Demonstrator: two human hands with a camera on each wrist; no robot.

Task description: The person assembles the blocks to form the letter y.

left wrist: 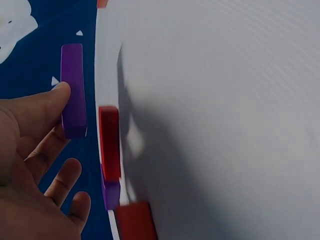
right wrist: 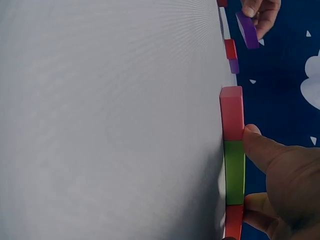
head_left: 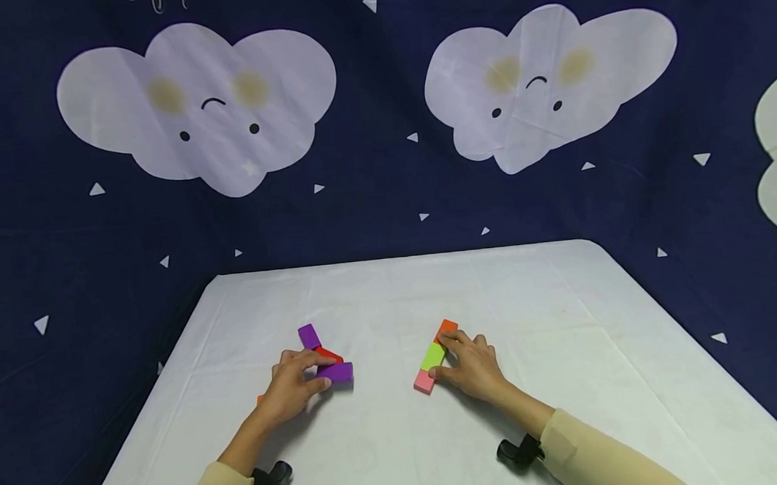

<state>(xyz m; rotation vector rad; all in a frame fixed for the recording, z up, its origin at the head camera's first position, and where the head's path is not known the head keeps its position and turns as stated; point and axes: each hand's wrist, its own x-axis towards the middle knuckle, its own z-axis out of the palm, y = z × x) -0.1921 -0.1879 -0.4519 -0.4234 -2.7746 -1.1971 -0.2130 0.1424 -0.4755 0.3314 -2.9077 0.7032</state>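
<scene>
Pinching a crosswise purple block [head_left: 341,374], left hand [head_left: 292,383] sits left of the three-block row [head_left: 432,356], lower frame, slanting up-right, right hand [head_left: 474,366] gripping it.

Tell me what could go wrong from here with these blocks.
The left hand pinches a purple rectangular block off the white table, so it might slip and drop. A red rectangular block sits close by and could get knocked. The right hand touches an end-to-end row of pink, lime-green and orange rectangular blocks; uneven pressure might skew it.
</scene>
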